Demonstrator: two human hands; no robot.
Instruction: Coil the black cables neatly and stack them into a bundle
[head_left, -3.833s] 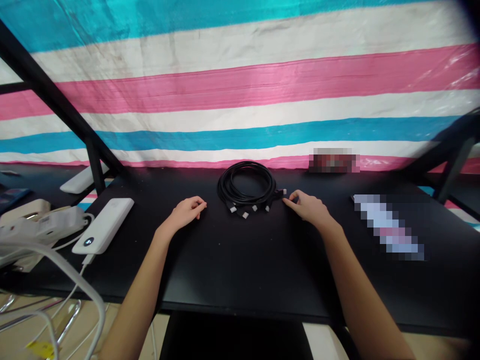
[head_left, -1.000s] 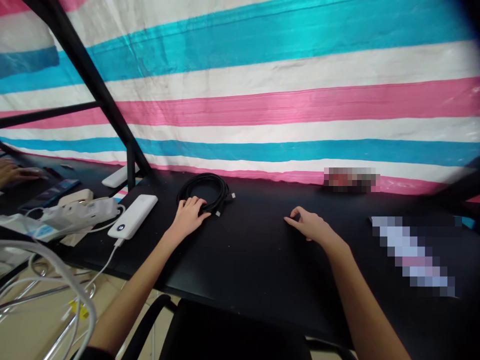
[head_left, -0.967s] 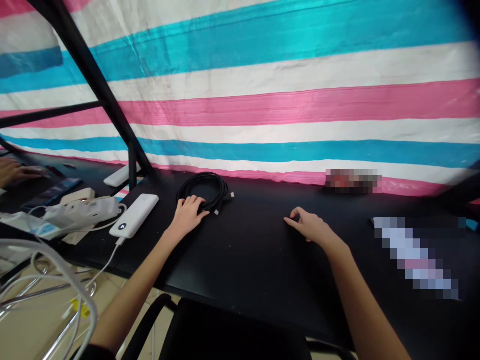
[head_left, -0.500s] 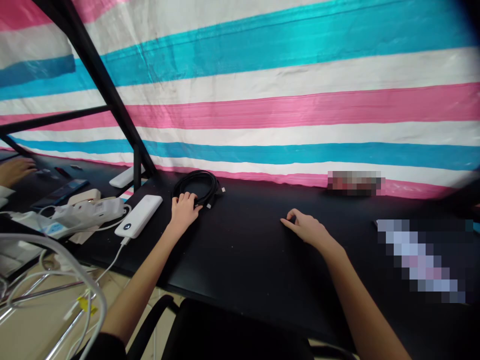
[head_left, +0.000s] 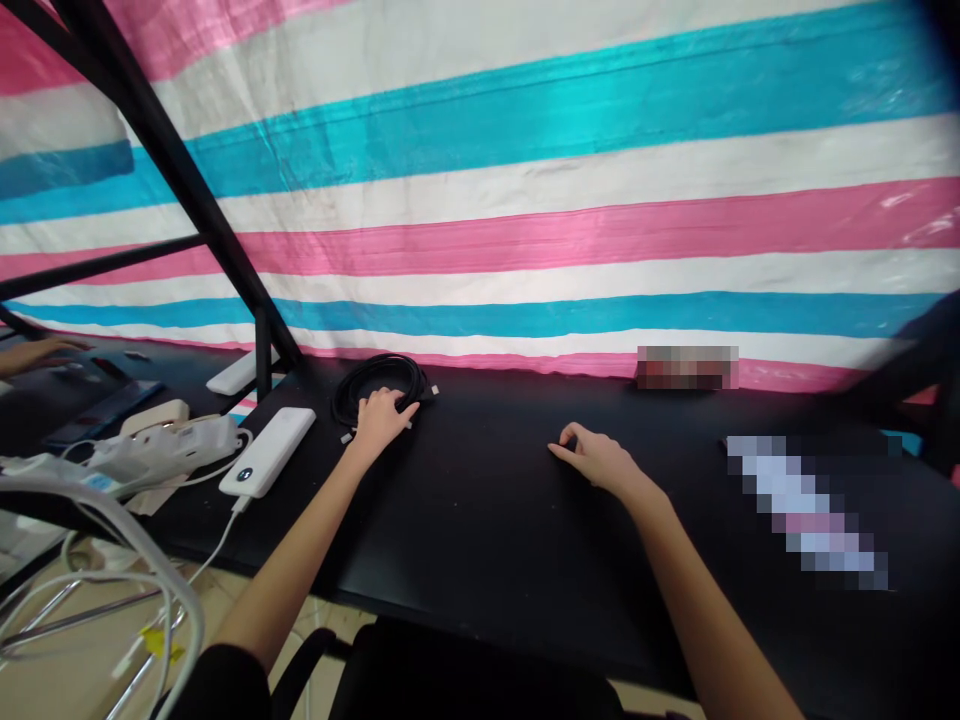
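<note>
A coiled black cable [head_left: 345,385] with light metal connector ends lies near the back of the black table. My left hand [head_left: 384,418] is on the coil's front right side, fingers bent down over the loops and thumb out to the right. The fingertips' grip is partly hidden. Farther right, my right hand [head_left: 600,460] rests on the tabletop, loosely curled. A gap shows between its thumb and index finger, and I see nothing held there.
Left of the coil lies a white power bank [head_left: 268,452] with a white cable plugged in. White power strips [head_left: 165,445] sit beyond it. Another person's hand [head_left: 37,355] is at far left. Two blurred-out items are on the right. A striped sheet [head_left: 525,230] hangs behind.
My left hand has shifted slightly right across the coil, and a connector now shows left of it. The right hand keeps its pose. The view has turned slightly.
</note>
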